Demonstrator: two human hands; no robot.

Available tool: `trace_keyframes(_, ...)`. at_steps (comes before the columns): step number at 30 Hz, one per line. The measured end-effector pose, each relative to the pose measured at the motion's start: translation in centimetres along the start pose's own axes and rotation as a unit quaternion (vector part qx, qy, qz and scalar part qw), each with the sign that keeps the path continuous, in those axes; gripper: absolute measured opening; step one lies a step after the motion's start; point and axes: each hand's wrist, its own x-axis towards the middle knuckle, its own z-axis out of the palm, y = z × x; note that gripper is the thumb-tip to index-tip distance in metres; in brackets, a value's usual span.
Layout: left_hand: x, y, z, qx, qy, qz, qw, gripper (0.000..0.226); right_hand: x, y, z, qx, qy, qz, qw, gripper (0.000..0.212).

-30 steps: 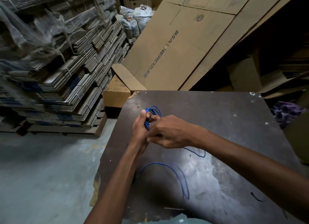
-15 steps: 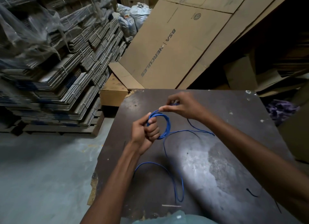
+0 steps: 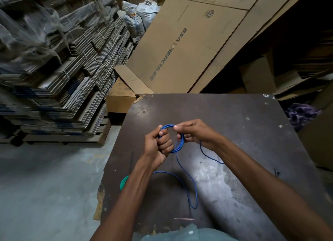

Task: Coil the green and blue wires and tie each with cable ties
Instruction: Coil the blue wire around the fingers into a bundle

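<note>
— What has moved?

— My right hand [image 3: 194,134] has come back from the far side and lays another turn onto the blue wire [image 3: 177,141] coil, mid-frame above the bench [image 3: 252,150]. My left hand [image 3: 158,145] grips the coil, fist closed round the strands; the right pinches its top.

— How does it handle?

— Light, springy, slick, I judge; the loose tail trails toward lower centre. Hold where the strands bunch. The green wire [image 3: 124,182] lies coiled at lower left.

A packaging storeroom or warehouse is showing here: strapped bundles of flattened cartons [image 3: 72,75] are piling up left of the dark worktable [image 3: 243,141], large cardboard sheets [image 3: 183,48] are leaning behind it, filled sacks [image 3: 142,15] beyond.
</note>
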Motion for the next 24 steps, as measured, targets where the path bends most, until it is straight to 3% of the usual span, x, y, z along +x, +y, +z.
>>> trace_keyframes(5, -0.2, 0.2, 0.1, 0.006, -0.028, -0.014, 0.999, 0.044, -0.1, -0.2, -0.2, 0.024, 0.011, 0.013, 1.0, 0.026)
trace_keyframes(10, -0.9, 1.5, -0.2, 0.106, -0.007, -0.01, 0.994, 0.04, -1.0, -1.0, -2.8, -0.096, 0.027, 0.013, 0.995, 0.027)
trace_keyframes(15, -1.6, 4.0, -1.4, 0.15, -0.008, -0.004, 0.989, 0.038, -2.0, -3.3, -8.1, -0.133, 0.022, -0.077, 0.988, 0.022)
trace_keyframes(19, -1.7, 5.3, -2.5, 0.095, -0.042, -0.023, 0.994, 0.036, -3.0, -5.2, -10.2, -0.212, 0.029, -0.133, 0.968, 0.022)
trace_keyframes(24, -1.3, 7.0, -3.4, -0.031, -0.075, 0.026, 0.996, 0.037, -2.1, -4.9, -10.4, -0.293, 0.084, -0.203, 0.931, 0.017)
